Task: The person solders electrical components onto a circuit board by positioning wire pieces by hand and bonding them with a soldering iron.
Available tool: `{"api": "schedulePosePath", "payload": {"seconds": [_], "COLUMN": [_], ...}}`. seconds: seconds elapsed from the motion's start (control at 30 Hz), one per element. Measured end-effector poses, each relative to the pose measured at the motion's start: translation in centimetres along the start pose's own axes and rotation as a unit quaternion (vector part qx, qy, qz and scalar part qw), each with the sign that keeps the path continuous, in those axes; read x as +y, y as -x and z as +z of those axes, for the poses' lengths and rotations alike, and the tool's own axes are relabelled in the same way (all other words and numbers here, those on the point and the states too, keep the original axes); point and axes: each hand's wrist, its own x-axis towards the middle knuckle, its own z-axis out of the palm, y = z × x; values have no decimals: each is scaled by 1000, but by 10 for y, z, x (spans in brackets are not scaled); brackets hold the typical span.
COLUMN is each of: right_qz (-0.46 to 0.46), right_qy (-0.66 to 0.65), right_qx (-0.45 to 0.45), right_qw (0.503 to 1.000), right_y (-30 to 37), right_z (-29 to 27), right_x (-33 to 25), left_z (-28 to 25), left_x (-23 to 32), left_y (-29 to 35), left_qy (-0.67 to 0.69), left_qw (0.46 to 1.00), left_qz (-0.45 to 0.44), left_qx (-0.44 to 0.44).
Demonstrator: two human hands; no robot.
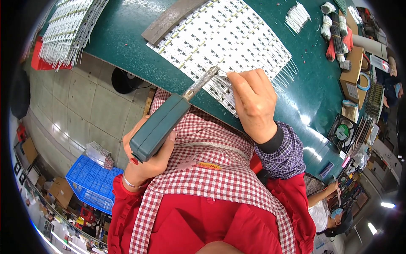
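Note:
My left hand (148, 165) is wrapped round the dark green body of a soldering gun (163, 125). Its metal barrel slants up and to the right, and the tip is at the near part of a sheet of white circuit boards (203, 46). Beside that tip, my right hand (255, 101) is closed in a pinch on what looks like a thin white wire (222, 75), mostly hidden by the fingers. Small dark and yellowish parts dot the sheet in rows. White wires (286, 73) stick out from its right edge.
A dark bar (169, 23) lies along the sheet's left edge on the green table (127, 55). Loose white wires (297, 17) and wire bundles (337, 36) are at the far right, near a cardboard box (352, 80) and a fan (341, 132). Wired boards (69, 25) stand far left. A person sits at right.

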Motion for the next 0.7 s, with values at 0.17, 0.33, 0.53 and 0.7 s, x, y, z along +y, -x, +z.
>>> {"api": "schedulePosePath", "payload": {"seconds": [0.17, 0.33, 0.53, 0.7], "right_qz": [5, 10, 5, 12], "right_qy": [5, 6, 13, 20], "right_qx": [-1, -1, 15, 9], "right_qw": [1000, 1000, 1000, 1000], "right_y": [1, 1, 0, 1], "right_z": [1, -1, -1, -1], "right_x": [0, -1, -1, -1], "left_z": [-3, -2, -3, -3], "left_x": [-2, -12, -11, -8], "left_y": [1, 14, 7, 4], "left_qy": [5, 29, -18, -18], "left_qw": [1000, 998, 999, 999], "left_qz": [-10, -54, 39, 35], "left_qx": [-3, 13, 28, 22]}}
